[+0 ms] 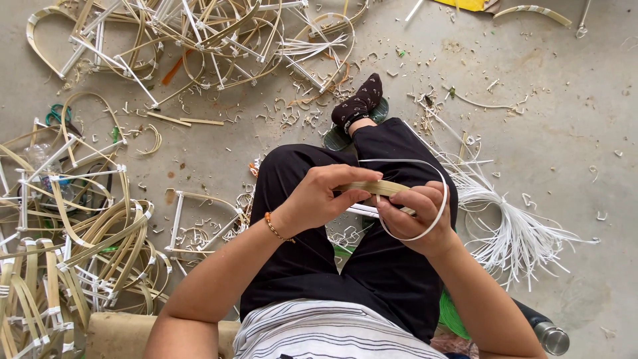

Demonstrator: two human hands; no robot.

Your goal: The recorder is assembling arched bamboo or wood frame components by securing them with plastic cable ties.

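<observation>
Over my lap, my left hand and my right hand both grip a short bundle of flat tan bamboo strips. A thin white plastic strap loops from the bundle around my right hand. My left wrist carries an orange bead bracelet. I sit with black trousers crossed, one dark sock resting on a green sandal.
Finished bamboo frames bound with white straps lie piled at the left and along the top. A bundle of loose white straps lies on the concrete floor at the right. Shavings litter the floor. A metal bottle lies bottom right.
</observation>
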